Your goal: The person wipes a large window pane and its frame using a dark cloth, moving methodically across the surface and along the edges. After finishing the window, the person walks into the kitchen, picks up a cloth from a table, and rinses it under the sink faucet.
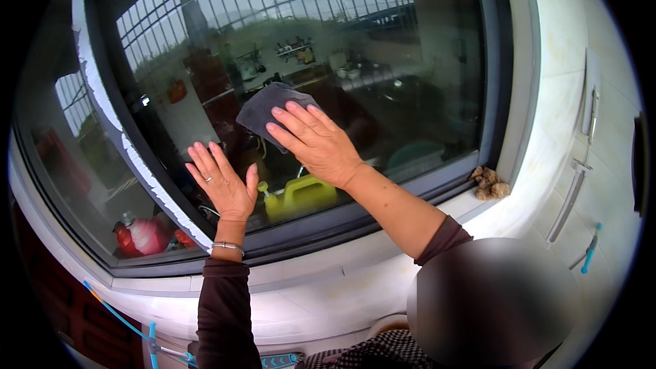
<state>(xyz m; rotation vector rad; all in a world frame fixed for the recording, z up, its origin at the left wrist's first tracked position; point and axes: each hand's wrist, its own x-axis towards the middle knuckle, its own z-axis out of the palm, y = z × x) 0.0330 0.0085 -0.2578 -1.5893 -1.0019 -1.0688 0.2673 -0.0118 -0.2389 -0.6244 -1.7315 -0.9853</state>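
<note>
My right hand lies flat on a dark grey cloth and presses it against the glass of a large window pane. The cloth sticks out above and to the left of my fingers. My left hand rests open and flat on the same glass, lower and to the left, fingers spread upward, with a ring on one finger and a bracelet at the wrist. Both sleeves are dark brown.
The dark window frame runs below my hands above a pale tiled sill. A yellow jug and a red-and-white container show behind the glass. Small brown lumps sit on the sill at right. White cabinet doors with handles stand at right.
</note>
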